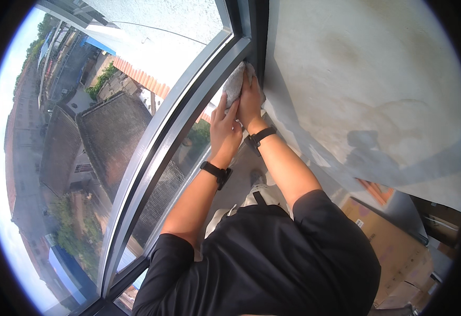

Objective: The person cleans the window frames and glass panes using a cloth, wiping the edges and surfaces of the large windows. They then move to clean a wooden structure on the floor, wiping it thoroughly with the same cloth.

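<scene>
A grey cloth (234,83) is bunched against the corner where the dark metal window frame (259,43) meets the wall. My right hand (250,100) grips it, fingers stretched over its right side. Just below and to the left, my left hand (225,132) has its fingertips at the cloth's lower edge, close against the right hand. Whether the left fingers hold any of the cloth is hard to tell. Window glass (199,136) lies to the left of both hands. Each wrist wears a black band.
A metal rail (163,146) curves along the window on my left, with tiled roofs (114,126) far below outside. The plastered wall (333,79) rises on my right. Behind my right side stands a large cardboard box (388,245). My shoe (257,177) is on the floor.
</scene>
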Tool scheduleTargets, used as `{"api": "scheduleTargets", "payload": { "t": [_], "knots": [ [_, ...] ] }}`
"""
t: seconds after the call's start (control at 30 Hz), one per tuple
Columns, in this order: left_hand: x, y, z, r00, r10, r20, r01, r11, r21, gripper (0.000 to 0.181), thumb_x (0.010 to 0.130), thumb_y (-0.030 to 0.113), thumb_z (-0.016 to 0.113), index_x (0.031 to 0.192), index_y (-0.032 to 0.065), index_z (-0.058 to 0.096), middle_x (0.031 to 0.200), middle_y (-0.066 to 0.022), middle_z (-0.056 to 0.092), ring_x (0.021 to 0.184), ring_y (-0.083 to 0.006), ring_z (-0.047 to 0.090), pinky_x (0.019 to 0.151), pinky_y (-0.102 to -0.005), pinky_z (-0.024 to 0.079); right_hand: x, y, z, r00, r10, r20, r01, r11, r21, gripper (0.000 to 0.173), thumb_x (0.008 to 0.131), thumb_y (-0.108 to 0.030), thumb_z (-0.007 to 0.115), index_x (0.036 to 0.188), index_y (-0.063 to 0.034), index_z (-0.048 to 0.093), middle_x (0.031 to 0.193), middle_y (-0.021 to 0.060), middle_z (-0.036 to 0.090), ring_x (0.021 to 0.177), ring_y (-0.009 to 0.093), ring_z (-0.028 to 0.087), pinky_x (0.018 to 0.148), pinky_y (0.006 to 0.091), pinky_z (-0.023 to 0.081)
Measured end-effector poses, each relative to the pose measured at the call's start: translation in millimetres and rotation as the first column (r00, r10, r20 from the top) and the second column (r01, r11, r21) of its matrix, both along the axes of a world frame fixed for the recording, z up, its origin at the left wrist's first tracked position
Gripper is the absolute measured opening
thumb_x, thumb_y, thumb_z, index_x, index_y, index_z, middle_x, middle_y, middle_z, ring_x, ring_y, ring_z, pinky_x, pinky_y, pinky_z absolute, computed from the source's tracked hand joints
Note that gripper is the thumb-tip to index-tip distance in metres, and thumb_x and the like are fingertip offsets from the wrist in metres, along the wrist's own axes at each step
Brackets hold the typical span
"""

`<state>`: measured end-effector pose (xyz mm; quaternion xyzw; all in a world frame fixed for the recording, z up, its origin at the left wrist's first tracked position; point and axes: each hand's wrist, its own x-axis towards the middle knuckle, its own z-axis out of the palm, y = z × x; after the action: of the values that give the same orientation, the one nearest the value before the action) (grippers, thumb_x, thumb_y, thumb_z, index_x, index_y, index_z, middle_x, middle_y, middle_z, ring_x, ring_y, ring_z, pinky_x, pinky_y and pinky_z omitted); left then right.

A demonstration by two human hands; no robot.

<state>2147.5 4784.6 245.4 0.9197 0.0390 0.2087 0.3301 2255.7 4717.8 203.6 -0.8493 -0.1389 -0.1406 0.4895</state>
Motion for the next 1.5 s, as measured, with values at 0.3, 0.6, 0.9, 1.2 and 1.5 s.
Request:
{"api": "scheduleTargets", "payload": {
  "t": [0.3,0.6,0.9,1.2,1.5],
  "knots": [
    [7,12,-56,0.986,-0.151,-0.064,0.129,0.956,-0.263,0.069,0.08,-0.003,0.057,0.148,0.0118,0.055,0.156,-0.026,0.044,0.131,-0.0386,0.057,0.102,-0.0425,0.051,0,-29,-37,0.963,0.09,-0.255,-0.133,0.978,-0.158,0.059,0.101,-0.02,0.053,0.157,-0.0071,0.04,0.153,0.0288,0.047,0.142,0.044,0.045,0.115,0.0453,0.041],
    [25,-42,-33,0.957,-0.267,0.112,0.234,0.485,-0.843,0.119,0.077,0.043,0.087,0.164,0.0006,0.018,0.163,-0.0245,0.029,0.154,-0.0362,0.028,0.126,-0.0444,0.024,9,-104,72,0.868,0.446,-0.219,-0.367,0.873,0.322,0.043,0.094,0.003,0.064,0.136,0.007,0.061,0.128,0.0115,0.069,0.118,0.015,0.064,0.101,0.0307,0.052],
    [72,-30,-1,0.979,-0.193,-0.066,-0.007,0.293,-0.956,0.106,0.074,0.018,0.084,0.162,0.0,0.027,0.144,-0.0203,0.055,0.133,-0.0261,0.055,0.11,-0.0344,0.044,35,-60,80,0.924,0.16,0.348,-0.083,0.971,-0.226,0.046,0.084,-0.003,0.074,0.129,-0.0126,0.07,0.096,0.0146,0.061,0.076,0.036,0.066,0.068,0.0404,0.058],
    [48,4,-100,0.84,-0.241,-0.487,-0.101,0.812,-0.575,0.086,0.081,0.016,0.071,0.16,0.0091,0.04,0.129,-0.0262,0.069,0.107,-0.0297,0.071,0.089,-0.0359,0.055,14,-55,-81,0.989,0.044,-0.143,-0.085,0.953,-0.292,0.029,0.094,-0.018,0.067,0.119,-0.0039,0.072,0.112,0.0232,0.068,0.102,0.043,0.066,0.093,0.0474,0.054],
    [60,-19,23,0.986,0.009,0.168,0.103,0.756,-0.646,0.071,0.091,0.015,0.07,0.154,0.0003,0.041,0.149,-0.0264,0.051,0.136,-0.0379,0.053,0.112,-0.0406,0.042,18,-24,91,0.856,-0.238,0.458,0.205,0.971,0.122,0.037,0.083,0.001,0.078,0.119,-0.0047,0.073,0.092,0.0084,0.056,0.077,0.024,0.059,0.063,0.0356,0.05]
  ]
}}
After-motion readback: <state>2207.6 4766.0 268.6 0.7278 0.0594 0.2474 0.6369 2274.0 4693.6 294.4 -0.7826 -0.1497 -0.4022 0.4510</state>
